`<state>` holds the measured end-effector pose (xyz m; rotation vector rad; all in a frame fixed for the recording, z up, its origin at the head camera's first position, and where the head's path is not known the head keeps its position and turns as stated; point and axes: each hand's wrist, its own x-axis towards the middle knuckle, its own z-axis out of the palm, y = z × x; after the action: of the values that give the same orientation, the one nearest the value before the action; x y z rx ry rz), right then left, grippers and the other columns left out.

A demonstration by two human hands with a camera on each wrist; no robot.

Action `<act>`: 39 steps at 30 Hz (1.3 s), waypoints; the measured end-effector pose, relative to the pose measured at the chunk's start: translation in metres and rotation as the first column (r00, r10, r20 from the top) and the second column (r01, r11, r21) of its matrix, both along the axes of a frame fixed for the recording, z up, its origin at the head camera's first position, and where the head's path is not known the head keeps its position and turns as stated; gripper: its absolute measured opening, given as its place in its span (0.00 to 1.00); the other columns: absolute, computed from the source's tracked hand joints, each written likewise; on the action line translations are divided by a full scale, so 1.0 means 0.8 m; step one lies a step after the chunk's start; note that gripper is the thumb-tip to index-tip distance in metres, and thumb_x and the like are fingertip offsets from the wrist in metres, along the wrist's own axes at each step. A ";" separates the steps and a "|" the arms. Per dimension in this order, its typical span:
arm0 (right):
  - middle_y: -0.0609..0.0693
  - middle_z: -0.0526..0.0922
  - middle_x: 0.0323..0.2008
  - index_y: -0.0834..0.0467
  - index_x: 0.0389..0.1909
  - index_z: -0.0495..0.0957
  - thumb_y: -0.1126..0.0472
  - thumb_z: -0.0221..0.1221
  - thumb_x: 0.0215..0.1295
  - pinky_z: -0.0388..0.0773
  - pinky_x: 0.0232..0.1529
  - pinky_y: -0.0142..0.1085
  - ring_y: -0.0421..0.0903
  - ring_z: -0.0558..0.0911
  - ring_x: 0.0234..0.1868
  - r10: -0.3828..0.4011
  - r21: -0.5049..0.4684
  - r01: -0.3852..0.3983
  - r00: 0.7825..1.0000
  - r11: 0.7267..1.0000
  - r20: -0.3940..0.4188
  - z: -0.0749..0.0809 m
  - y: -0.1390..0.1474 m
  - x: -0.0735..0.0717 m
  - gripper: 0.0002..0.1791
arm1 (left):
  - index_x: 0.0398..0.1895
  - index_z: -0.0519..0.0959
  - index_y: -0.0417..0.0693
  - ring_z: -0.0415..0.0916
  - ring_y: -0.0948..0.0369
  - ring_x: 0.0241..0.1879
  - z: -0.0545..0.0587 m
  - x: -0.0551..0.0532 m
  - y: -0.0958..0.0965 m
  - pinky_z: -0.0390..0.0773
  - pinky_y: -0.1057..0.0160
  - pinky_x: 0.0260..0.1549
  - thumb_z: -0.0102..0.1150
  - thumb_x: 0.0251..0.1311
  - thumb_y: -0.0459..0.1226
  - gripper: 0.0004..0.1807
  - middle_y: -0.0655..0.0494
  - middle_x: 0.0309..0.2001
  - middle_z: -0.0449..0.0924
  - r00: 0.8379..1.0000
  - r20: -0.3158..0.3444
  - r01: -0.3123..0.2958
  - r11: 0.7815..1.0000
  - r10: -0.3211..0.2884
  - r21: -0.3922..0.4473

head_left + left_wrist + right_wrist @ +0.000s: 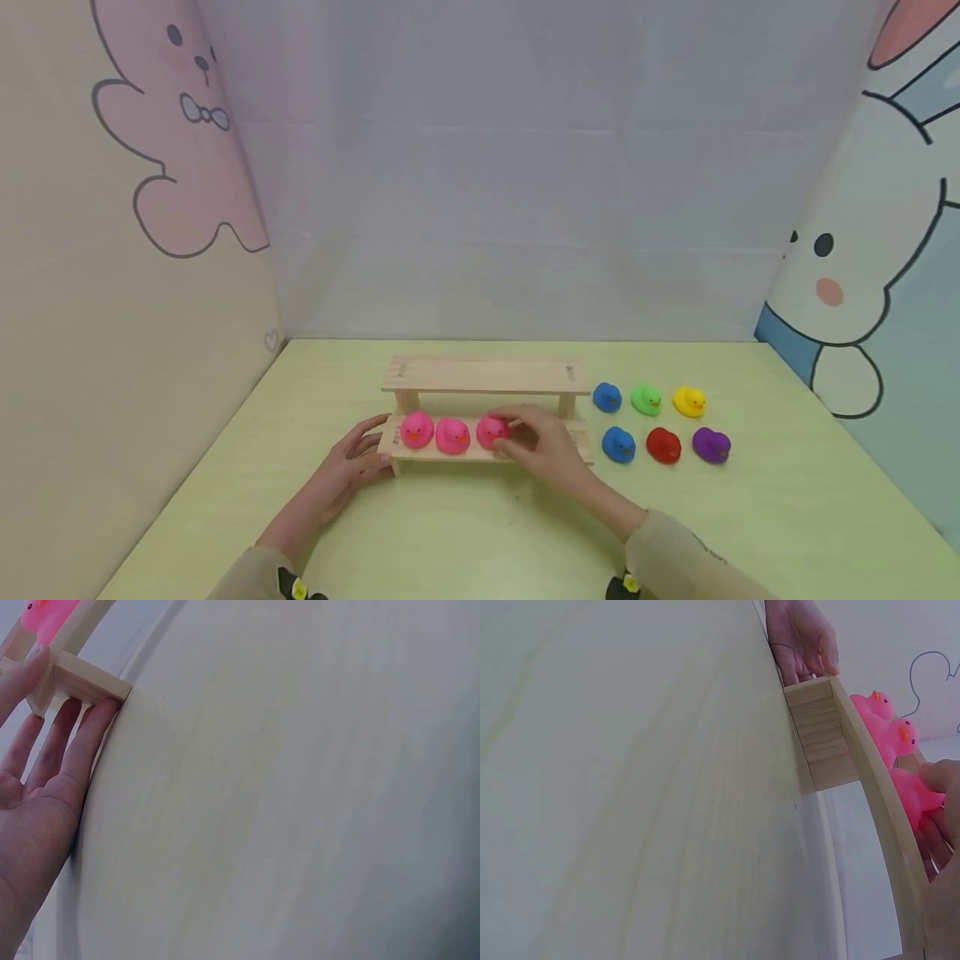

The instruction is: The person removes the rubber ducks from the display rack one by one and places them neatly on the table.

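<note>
A small two-tier wooden shelf (487, 373) stands on the table, and three pink rubber ducks sit in a row on its lower step. With thumb and forefinger my right hand (551, 454) pinches the rightmost pink duck (490, 432), which is on the step. To its left are the middle pink duck (452, 436) and the left pink duck (416, 429). My left hand (347, 473) grips the shelf's left end. In the left wrist view its thumb lies on the step's edge and its fingers (90, 742) reach around the wooden leg (90, 679).
Right of the shelf, loose ducks lie in two rows: blue (607, 397), green (646, 400) and yellow (689, 402) behind, another blue (618, 445), red (663, 446) and purple (711, 446) in front. Cloth walls enclose the pale table (787, 500) at back and sides.
</note>
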<state>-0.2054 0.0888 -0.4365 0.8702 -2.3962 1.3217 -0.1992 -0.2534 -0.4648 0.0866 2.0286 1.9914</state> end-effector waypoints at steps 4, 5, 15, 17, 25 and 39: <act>0.50 0.88 0.50 0.54 0.55 0.83 0.65 0.71 0.60 0.87 0.49 0.35 0.47 0.85 0.48 -0.009 0.002 0.009 1.000 1.000 -0.001 -0.002 0.000 0.002 0.21 | 0.81 0.52 0.52 0.78 0.61 0.61 -0.002 0.000 0.000 0.84 0.61 0.58 0.60 0.70 0.35 0.41 0.40 0.74 0.63 1.000 0.004 -0.001 1.000 0.001 0.001; 0.50 0.88 0.50 0.54 0.55 0.83 0.65 0.71 0.60 0.87 0.49 0.34 0.47 0.85 0.48 -0.011 0.004 0.011 1.000 1.000 -0.003 -0.002 0.000 0.002 0.21 | 0.81 0.52 0.52 0.79 0.61 0.60 -0.003 0.000 0.000 0.84 0.61 0.58 0.60 0.69 0.35 0.41 0.40 0.73 0.63 1.000 0.006 -0.003 1.000 0.003 0.002; 0.49 0.87 0.52 0.53 0.56 0.83 0.64 0.71 0.61 0.86 0.49 0.32 0.47 0.85 0.49 -0.012 -0.009 0.012 1.000 1.000 0.022 -0.002 0.001 0.005 0.22 | 0.81 0.53 0.53 0.79 0.59 0.61 -0.001 0.001 0.001 0.84 0.60 0.58 0.60 0.69 0.35 0.41 0.38 0.74 0.62 1.000 0.005 -0.008 1.000 0.008 -0.003; 0.49 0.87 0.52 0.52 0.57 0.83 0.64 0.71 0.61 0.86 0.49 0.32 0.47 0.85 0.49 -0.012 -0.010 0.012 0.999 1.000 0.031 -0.002 0.000 0.005 0.22 | 0.81 0.53 0.53 0.79 0.59 0.60 -0.001 0.001 0.001 0.84 0.60 0.58 0.60 0.70 0.35 0.41 0.38 0.74 0.62 1.000 0.003 -0.007 1.000 0.007 0.000; 0.49 0.87 0.52 0.53 0.56 0.83 0.64 0.71 0.61 0.87 0.49 0.35 0.47 0.85 0.49 -0.002 -0.010 0.002 0.999 1.000 0.039 -0.002 0.000 0.004 0.22 | 0.81 0.52 0.53 0.79 0.59 0.60 -0.001 0.001 -0.002 0.84 0.60 0.59 0.58 0.70 0.35 0.40 0.39 0.74 0.62 1.000 0.007 0.001 1.000 -0.001 0.001; 0.51 0.86 0.54 0.52 0.59 0.81 0.59 0.68 0.65 0.85 0.52 0.31 0.47 0.84 0.51 0.047 -0.017 -0.044 0.980 0.999 0.192 0.005 0.011 0.004 0.21 | 0.82 0.50 0.52 0.79 0.61 0.60 -0.002 -0.002 -0.003 0.83 0.62 0.60 0.56 0.72 0.36 0.39 0.39 0.75 0.61 1.000 0.004 0.018 1.000 -0.018 0.007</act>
<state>-0.2021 0.0973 -0.4326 0.8326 -2.5224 1.5006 -0.2008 -0.2562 -0.4661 0.1015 2.0111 1.9861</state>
